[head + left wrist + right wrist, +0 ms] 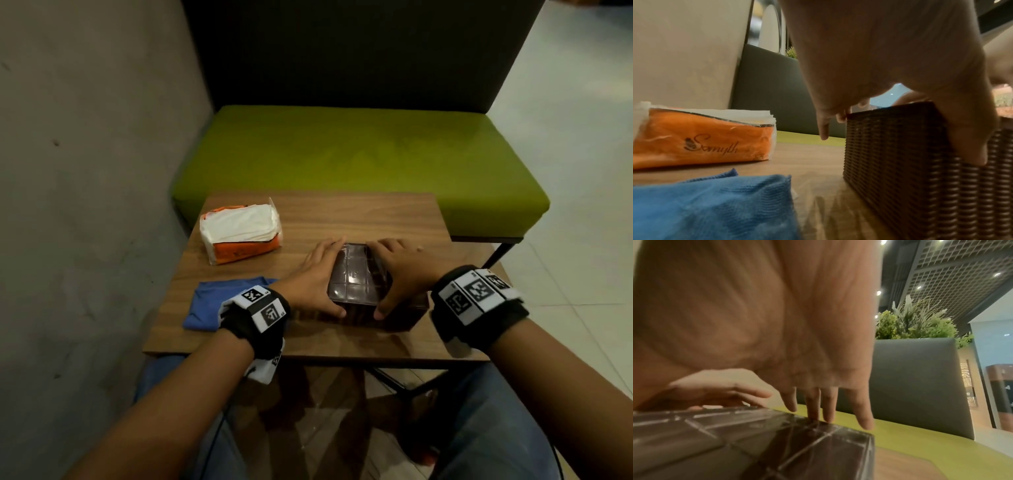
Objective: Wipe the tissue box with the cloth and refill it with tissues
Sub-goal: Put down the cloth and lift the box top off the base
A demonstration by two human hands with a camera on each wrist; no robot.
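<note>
Wicker weave, dark brown and ribbed in tight horizontal rows, covers the sides of the tissue box, a squat cube sitting between the two hands on the wood-grain counter. Its upper face is smooth, glossy dark plastic moulded into a raised grid of rectangles, with a small embossed mark near the middle that is too small to read. The left hand clasps the box's left side, fingers lying along the far upper edge and thumb bent round the near corner; the right hand mirrors it on the other side, fingertips resting on the top face near its far edge and thumb hooked at the near corner. The box looks slightly tilted, though the angle makes that hard to confirm. Beyond the left hand lies a tissue pack, a soft rectangular wrapper of crinkly clear and orange film, open at the top with a stack of white sheets showing; the orange panel carries script that seems to read "Somyth" beside a small dark logo. Just left of the left wrist rests the blue cloth, folded, with a fine ribbed microfibre weave and stitched hem. Both wrists wear black bands with white straps printed with square black-and-white marker codes.
</note>
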